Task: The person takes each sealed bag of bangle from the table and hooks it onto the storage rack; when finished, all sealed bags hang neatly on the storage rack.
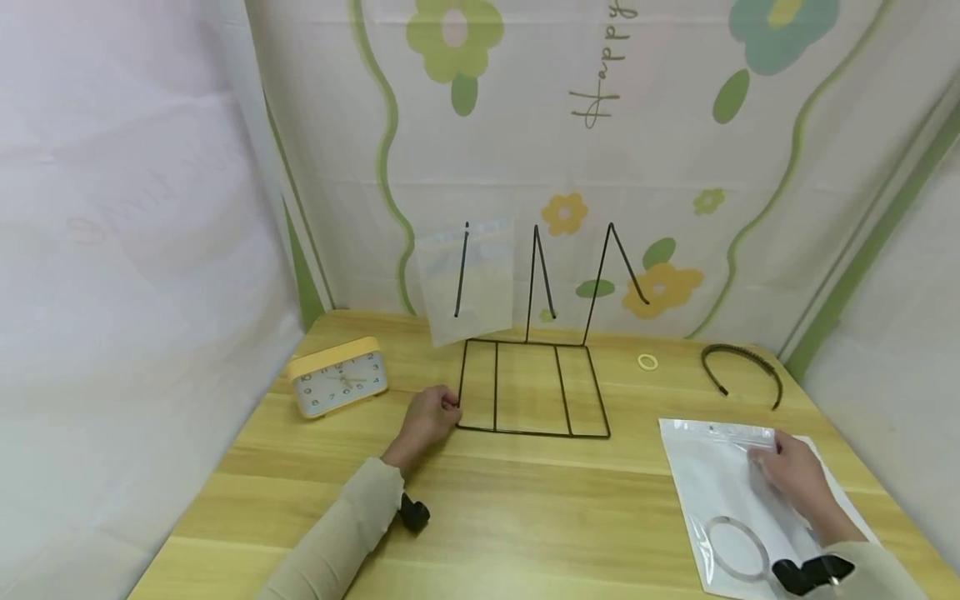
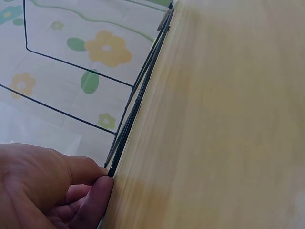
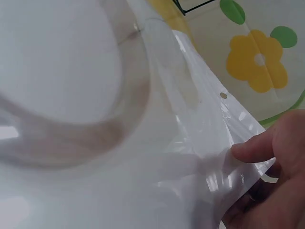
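A black wire rack [image 1: 532, 432] stands on the wooden table, with several upright bent dividers along its back. My left hand [image 1: 429, 421] pinches the front left corner of its base between thumb and fingers; the left wrist view shows the thumb and fingertips on the wire [image 2: 125, 136]. On the right, my right hand [image 1: 802, 475] holds a white and clear plastic zip bag [image 1: 701, 475] by its top right corner, thumb on the near face. Through its clear front shows a pale ring-shaped band [image 3: 136, 71].
A clear plastic bag [image 1: 491, 292] leans upright at the rack's left divider. Left of the rack stands a yellow and white clock [image 1: 341, 383]. A small yellow ring [image 1: 647, 369] and a dark headband [image 1: 738, 348] lie at the back right. A flowered curtain [image 1: 525, 150] hangs behind.
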A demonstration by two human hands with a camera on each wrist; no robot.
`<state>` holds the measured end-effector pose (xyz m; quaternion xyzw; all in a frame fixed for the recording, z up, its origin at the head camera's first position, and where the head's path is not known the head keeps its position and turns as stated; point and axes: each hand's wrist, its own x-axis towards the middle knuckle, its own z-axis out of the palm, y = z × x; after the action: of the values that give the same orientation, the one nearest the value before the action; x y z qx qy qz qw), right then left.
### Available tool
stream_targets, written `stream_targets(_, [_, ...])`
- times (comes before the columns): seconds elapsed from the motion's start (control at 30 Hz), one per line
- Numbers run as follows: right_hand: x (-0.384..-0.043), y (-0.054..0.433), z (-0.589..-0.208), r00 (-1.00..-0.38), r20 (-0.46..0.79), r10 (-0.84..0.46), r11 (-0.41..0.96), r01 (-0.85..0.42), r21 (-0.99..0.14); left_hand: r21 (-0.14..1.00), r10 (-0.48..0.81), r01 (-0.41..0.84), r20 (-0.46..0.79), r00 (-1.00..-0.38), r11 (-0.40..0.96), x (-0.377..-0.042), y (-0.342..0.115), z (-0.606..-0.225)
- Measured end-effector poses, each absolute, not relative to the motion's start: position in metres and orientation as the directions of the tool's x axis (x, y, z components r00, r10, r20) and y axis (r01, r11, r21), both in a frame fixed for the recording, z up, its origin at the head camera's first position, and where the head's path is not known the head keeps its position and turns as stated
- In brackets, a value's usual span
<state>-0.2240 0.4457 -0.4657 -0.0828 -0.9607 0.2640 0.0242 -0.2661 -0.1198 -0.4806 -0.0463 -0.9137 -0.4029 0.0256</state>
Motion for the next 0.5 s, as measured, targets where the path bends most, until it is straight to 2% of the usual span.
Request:
stream_targets(0.1, [-0.218,0.443,-0.458,-0.988,0.025,0.154,0.818,0.114,-0.564,0.731,0.062,0.102,0.081,-0.995,0.675,-0.265,-0.119,-0.481])
stream_targets(0.23, [-0.214,0.439,-0.450,-0.985,0.088,0.150,0.819,0.074,-0.569,0.728,0.060,0.108,0.092,-0.994,0.677,-0.266,-0.119,-0.482])
stream_targets(0.37, [-0.211,0.440,-0.446,-0.972,0.102,0.211,0.810,0.116,-0.575,0.724,0.062,0.112,0.096,-0.994,0.680,-0.267,-0.118,-0.482])
stream_targets(0.5, [-0.207,0.442,-0.439,-0.963,0.039,0.267,0.772,0.189,-0.607,0.725,0.060,0.106,0.089,-0.994,0.680,-0.267,-0.118,-0.482])
